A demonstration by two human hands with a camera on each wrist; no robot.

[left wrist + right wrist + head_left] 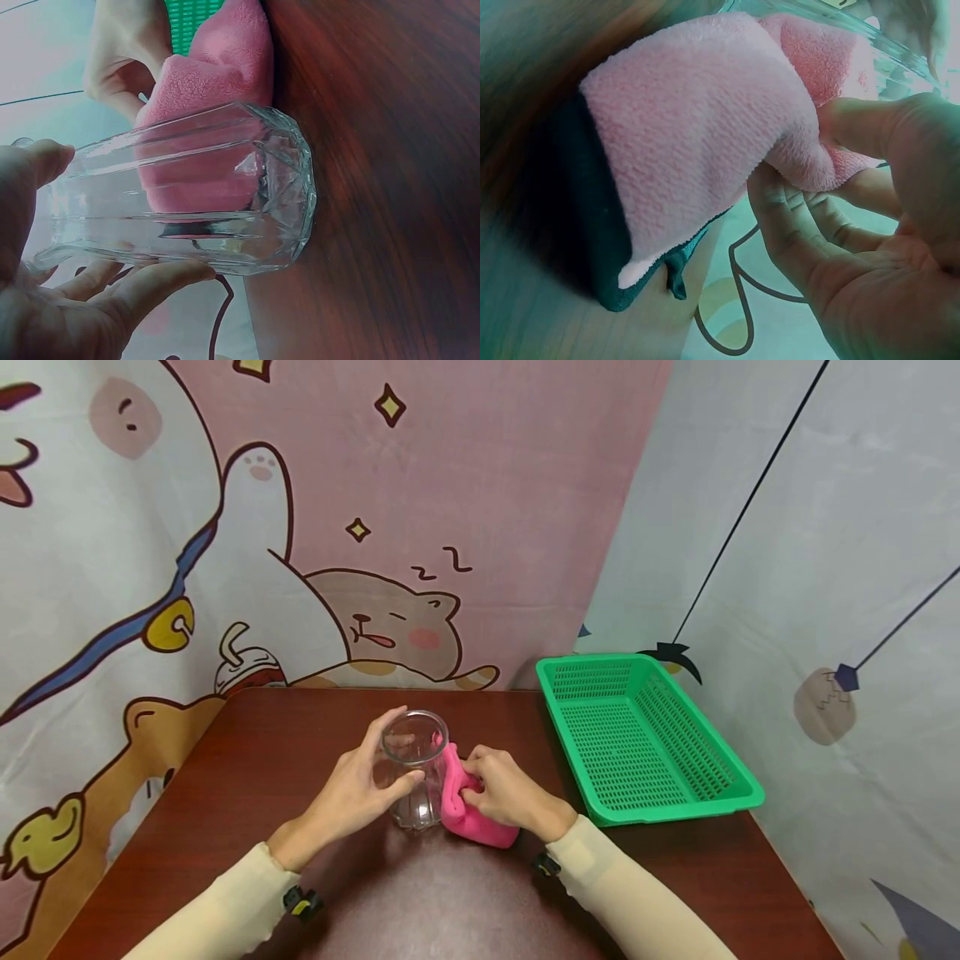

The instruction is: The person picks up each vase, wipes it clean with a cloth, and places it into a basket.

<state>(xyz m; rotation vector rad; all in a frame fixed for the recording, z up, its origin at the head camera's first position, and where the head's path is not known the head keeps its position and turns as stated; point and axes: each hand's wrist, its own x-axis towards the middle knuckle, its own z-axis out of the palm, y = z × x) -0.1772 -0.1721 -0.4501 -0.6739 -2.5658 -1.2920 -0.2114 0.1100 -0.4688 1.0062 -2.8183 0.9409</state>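
A clear glass jar (415, 777) with a faceted base is gripped by my left hand (365, 789), thumb on the near side and fingers round the far side. In the left wrist view the glass jar (217, 187) shows nothing inside it. My right hand (510, 785) pinches a pink fluffy cloth (480, 822), which bunches up against the jar's right side. Seen from the right wrist, the cloth (697, 112) has a dark edge trim and a small loop, and the thumb and fingers (787, 217) squeeze a fold of it.
A green perforated plastic basket (675, 806) stands at the right of the dark reddish-brown wooden table (300, 727). Behind the table hangs a cartoon-printed cloth backdrop (525, 485), which continues along the right side.
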